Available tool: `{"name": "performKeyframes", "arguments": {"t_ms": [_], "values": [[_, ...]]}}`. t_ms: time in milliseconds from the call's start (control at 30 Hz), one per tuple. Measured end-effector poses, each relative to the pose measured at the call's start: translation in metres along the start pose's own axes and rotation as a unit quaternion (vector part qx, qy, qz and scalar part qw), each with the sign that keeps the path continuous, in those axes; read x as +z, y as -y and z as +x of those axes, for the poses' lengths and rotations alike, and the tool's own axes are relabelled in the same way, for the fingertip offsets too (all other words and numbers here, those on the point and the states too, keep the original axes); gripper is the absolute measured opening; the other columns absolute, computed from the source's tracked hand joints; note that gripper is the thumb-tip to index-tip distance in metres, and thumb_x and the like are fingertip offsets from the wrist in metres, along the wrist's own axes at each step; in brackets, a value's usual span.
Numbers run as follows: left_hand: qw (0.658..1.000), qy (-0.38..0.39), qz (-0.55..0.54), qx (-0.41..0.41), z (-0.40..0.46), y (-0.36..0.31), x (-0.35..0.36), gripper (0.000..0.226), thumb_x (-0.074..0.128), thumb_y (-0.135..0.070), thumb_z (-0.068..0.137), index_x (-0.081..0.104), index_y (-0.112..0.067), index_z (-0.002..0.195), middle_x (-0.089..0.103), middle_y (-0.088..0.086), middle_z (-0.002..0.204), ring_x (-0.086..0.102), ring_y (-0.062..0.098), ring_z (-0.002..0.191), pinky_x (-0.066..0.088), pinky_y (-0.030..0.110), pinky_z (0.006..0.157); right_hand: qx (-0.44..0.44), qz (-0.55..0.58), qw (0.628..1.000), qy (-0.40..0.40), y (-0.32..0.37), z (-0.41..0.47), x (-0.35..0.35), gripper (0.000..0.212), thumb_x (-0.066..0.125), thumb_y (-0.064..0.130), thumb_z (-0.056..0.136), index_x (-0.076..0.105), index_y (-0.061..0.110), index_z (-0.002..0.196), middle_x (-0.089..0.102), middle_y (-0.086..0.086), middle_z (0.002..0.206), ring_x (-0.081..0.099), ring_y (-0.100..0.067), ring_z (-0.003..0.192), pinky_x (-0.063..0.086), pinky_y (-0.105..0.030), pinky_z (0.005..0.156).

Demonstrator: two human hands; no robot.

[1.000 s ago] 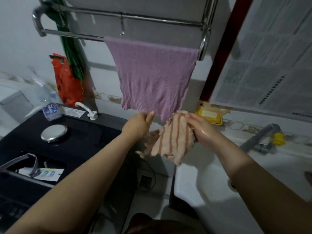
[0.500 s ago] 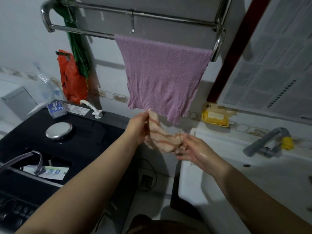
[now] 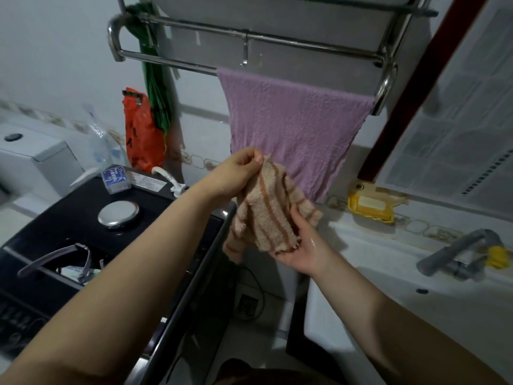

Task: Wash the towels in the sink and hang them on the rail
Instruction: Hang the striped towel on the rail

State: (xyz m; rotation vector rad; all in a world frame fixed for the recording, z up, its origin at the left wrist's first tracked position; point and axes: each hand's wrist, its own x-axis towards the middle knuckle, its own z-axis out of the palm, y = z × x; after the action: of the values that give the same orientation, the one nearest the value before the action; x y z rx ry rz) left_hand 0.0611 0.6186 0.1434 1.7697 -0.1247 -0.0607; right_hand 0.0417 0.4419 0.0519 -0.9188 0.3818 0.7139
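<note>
**Striped towel held below the rail**

Bathroom walls, pale and dim, close in around a white sink (image 3: 416, 315) at the right and a black appliance top (image 3: 69, 226) at the left. Nearest, two bare forearms reach forward over the gap between them. Between the hands hangs a beige towel with brown stripes (image 3: 266, 215), bunched and drooping. The left hand (image 3: 236, 173) pinches its upper corner between thumb and fingertips; the right hand (image 3: 302, 245), wet and palm up, grips its lower edge with the thumb curled over the cloth. On the appliance top sits a round metal disc (image 3: 118, 214), with a small blue box (image 3: 115, 177) near the far edge. Beyond the sink's far edge stand a grey tap (image 3: 458, 252) and a yellow soap dish (image 3: 370, 204). Farther back, a purple towel (image 3: 291, 129) drapes over the right part of the chrome rail (image 3: 166, 61), whose left part is bare. An orange bag (image 3: 141, 134) hangs on the wall left of it.
</note>
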Motion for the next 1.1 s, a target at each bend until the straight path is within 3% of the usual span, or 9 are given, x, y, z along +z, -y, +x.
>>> {"name": "performKeyframes", "arguments": {"t_ms": [200, 300, 367, 467, 533, 700, 767, 933, 1100], "values": [[0.96, -0.186, 0.206, -0.042, 0.0, 0.024, -0.044, 0.019, 0.036, -0.02, 0.1, 0.052, -0.01, 0.094, 0.054, 0.004, 0.089, 0.05, 0.02, 0.086, 0.034, 0.028, 0.068, -0.286, -0.181, 0.938, -0.075, 0.018, -0.005, 0.035, 0.019, 0.06, 0.013, 0.091, 0.066, 0.015, 0.109, 0.072, -0.001, 0.101, 0.068, -0.014, 0.094, 0.054, -0.025, 0.081], [0.955, -0.246, 0.165, -0.005, -0.001, 0.033, -0.063, 0.022, 0.041, -0.028, 0.098, 0.055, -0.01, 0.096, 0.058, -0.001, 0.085, 0.057, 0.024, 0.088, 0.046, 0.037, 0.08, -0.422, -0.36, 0.828, -0.09, 0.044, -0.028, 0.078, 0.02, 0.067, 0.008, 0.085, 0.061, 0.027, 0.087, 0.065, 0.013, 0.087, 0.064, 0.003, 0.084, 0.048, -0.008, 0.074], [0.945, -0.29, 0.148, 0.038, 0.003, 0.031, -0.075, 0.021, 0.046, -0.031, 0.097, 0.058, -0.014, 0.095, 0.06, -0.003, 0.083, 0.059, 0.02, 0.084, 0.049, 0.038, 0.079, -0.455, -0.459, 0.756, -0.101, 0.064, -0.03, 0.107, 0.011, 0.071, 0.019, 0.082, 0.065, 0.026, 0.089, 0.07, 0.004, 0.095, 0.066, -0.008, 0.092, 0.051, -0.022, 0.082], [0.911, -0.369, 0.165, 0.079, 0.014, 0.019, -0.1, 0.02, 0.05, -0.039, 0.094, 0.06, -0.022, 0.088, 0.063, -0.005, 0.082, 0.06, 0.013, 0.077, 0.049, 0.033, 0.068, -0.468, -0.641, 0.579, -0.185, 0.097, -0.029, 0.158, 0.042, 0.055, 0.052, 0.086, 0.062, 0.021, 0.113, 0.065, -0.01, 0.116, 0.058, -0.033, 0.111, 0.049, -0.04, 0.091], [0.891, -0.413, 0.175, 0.074, 0.024, 0.009, -0.122, 0.024, 0.052, -0.043, 0.092, 0.065, -0.024, 0.088, 0.065, -0.005, 0.085, 0.061, 0.012, 0.078, 0.044, 0.025, 0.063, -0.484, -0.679, 0.509, -0.213, 0.122, -0.029, 0.191, 0.054, 0.046, 0.062, 0.087, 0.057, 0.022, 0.121, 0.059, -0.012, 0.122, 0.052, -0.033, 0.115, 0.045, -0.04, 0.093], [0.876, -0.475, 0.033, 0.078, 0.05, -0.031, -0.166, 0.017, 0.059, -0.033, 0.09, 0.069, -0.02, 0.084, 0.067, -0.005, 0.08, 0.065, 0.015, 0.081, 0.049, 0.026, 0.071, -0.514, -0.506, 0.689, -0.075, 0.165, -0.012, 0.257, 0.031, 0.06, 0.031, 0.082, 0.07, 0.011, 0.104, 0.069, -0.005, 0.106, 0.06, -0.014, 0.098, 0.049, -0.033, 0.094], [0.861, -0.5, 0.047, 0.083, 0.059, -0.042, -0.178, 0.016, 0.058, -0.035, 0.089, 0.068, -0.024, 0.082, 0.067, -0.007, 0.08, 0.064, 0.014, 0.082, 0.047, 0.025, 0.072, -0.535, -0.53, 0.65, -0.104, 0.174, -0.003, 0.274, 0.032, 0.058, 0.03, 0.081, 0.069, 0.012, 0.105, 0.069, -0.008, 0.11, 0.063, -0.024, 0.103, 0.051, -0.036, 0.092], [0.828, -0.54, 0.152, 0.003, 0.086, -0.058, -0.2, 0.027, 0.049, -0.046, 0.089, 0.068, -0.027, 0.092, 0.07, -0.003, 0.094, 0.063, 0.024, 0.094, 0.047, 0.043, 0.092, -0.412, -0.764, 0.446, -0.217, 0.183, 0.027, 0.303, 0.041, 0.045, 0.038, 0.092, 0.059, 0.015, 0.123, 0.057, -0.014, 0.132, 0.052, -0.033, 0.122, 0.037, -0.039, 0.105], [0.85, -0.483, 0.2, -0.062, 0.104, -0.062, -0.22, 0.022, 0.052, -0.039, 0.09, 0.068, -0.024, 0.094, 0.069, 0.003, 0.102, 0.062, 0.027, 0.097, 0.049, 0.04, 0.089, -0.257, -0.808, 0.504, -0.166, 0.206, 0.044, 0.296, 0.035, 0.047, 0.037, 0.093, 0.063, 0.014, 0.114, 0.06, -0.008, 0.119, 0.061, -0.029, 0.1, 0.045, -0.03, 0.083]]}}
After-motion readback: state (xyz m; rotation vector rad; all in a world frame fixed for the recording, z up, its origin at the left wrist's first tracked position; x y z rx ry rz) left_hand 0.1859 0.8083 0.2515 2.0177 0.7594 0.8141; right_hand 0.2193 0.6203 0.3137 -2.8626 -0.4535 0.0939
